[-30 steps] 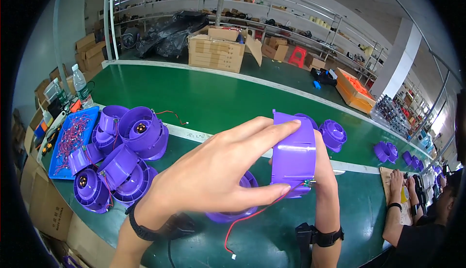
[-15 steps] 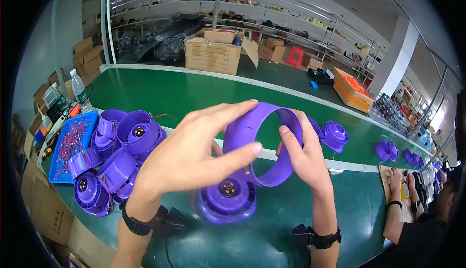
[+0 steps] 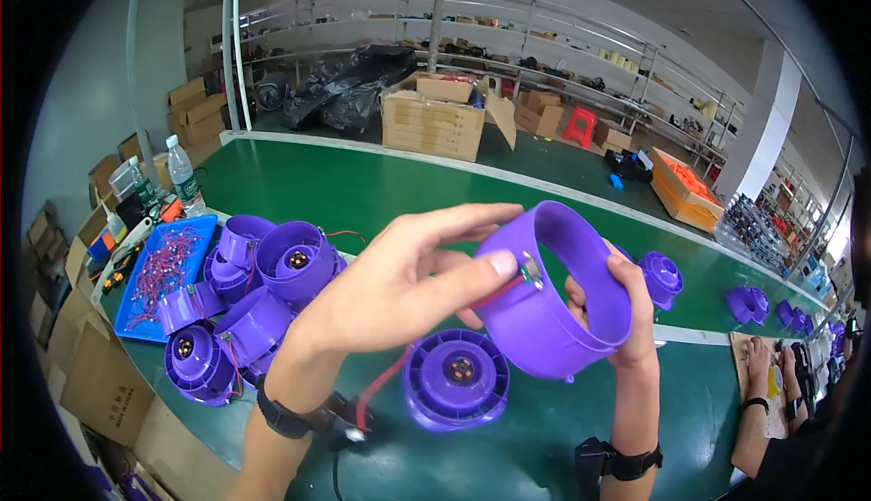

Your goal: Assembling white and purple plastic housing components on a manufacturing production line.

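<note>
A green tabletop (image 3: 381,184) stretches far and right. On its left sits a heap of purple housings (image 3: 245,292), beside a blue tray (image 3: 136,306) of small red parts. Two water bottles (image 3: 181,175) stand at the far left near stacked cardboard boxes (image 3: 195,111). An open carton (image 3: 440,120) lies beyond the tabletop, with shelving (image 3: 544,38) behind. More purple parts (image 3: 753,301) lie far right.

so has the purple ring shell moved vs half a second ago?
Yes. The purple ring shell, held in both hands, has tipped its open mouth upward and shifted right, off the round fan hub lying on the green table.
</note>
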Motion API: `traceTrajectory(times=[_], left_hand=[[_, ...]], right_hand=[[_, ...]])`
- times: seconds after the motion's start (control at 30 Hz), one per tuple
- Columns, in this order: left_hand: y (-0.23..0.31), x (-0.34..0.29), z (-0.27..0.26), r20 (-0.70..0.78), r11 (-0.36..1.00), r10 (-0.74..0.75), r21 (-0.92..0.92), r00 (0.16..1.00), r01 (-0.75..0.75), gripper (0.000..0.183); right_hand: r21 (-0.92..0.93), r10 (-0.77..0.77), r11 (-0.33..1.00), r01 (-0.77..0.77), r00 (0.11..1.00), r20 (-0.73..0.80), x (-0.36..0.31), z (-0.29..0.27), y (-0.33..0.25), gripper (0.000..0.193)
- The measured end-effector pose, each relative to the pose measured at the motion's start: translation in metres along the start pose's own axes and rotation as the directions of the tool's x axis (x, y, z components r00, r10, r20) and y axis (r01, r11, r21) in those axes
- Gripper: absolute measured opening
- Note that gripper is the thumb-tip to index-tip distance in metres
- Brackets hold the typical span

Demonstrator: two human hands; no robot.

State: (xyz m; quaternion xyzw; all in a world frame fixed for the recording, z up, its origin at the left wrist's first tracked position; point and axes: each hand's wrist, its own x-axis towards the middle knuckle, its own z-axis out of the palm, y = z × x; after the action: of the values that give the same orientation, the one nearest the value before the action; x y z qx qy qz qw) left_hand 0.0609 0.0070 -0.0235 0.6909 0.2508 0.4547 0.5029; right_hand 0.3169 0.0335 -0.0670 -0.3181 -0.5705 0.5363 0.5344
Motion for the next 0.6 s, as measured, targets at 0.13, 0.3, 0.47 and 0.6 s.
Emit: traceTrajectory(times=[0.13,0.3,0.47,0.6], left_hand=[[0.012,-0.009,0.006,0.008,1.000,-0.031,-0.006,0.999,0.031,0.062],[0.017,-0.012,0.009,-0.004,0.992,0.035,0.119,0.999,-0.034,0.066],[0.020,-0.014,0.010,-0.016,0.985,0.043,0.166,0.999,-0.039,0.066],[0.023,-0.014,0.014,-0.031,0.981,0.027,0.195,0.999,-0.020,0.068]], right_hand=[[0.032,-0.030,0.999,0.028,0.998,0.060,0.000,-0.001,-0.002,0.050],[0.043,-0.067,0.997,0.064,0.995,0.077,-0.002,0.000,-0.004,0.053],[0.074,-0.086,0.994,0.079,0.992,0.093,-0.001,0.000,0.000,0.053],[0.096,-0.084,0.993,0.075,0.992,0.097,0.000,-0.002,0.002,0.053]])
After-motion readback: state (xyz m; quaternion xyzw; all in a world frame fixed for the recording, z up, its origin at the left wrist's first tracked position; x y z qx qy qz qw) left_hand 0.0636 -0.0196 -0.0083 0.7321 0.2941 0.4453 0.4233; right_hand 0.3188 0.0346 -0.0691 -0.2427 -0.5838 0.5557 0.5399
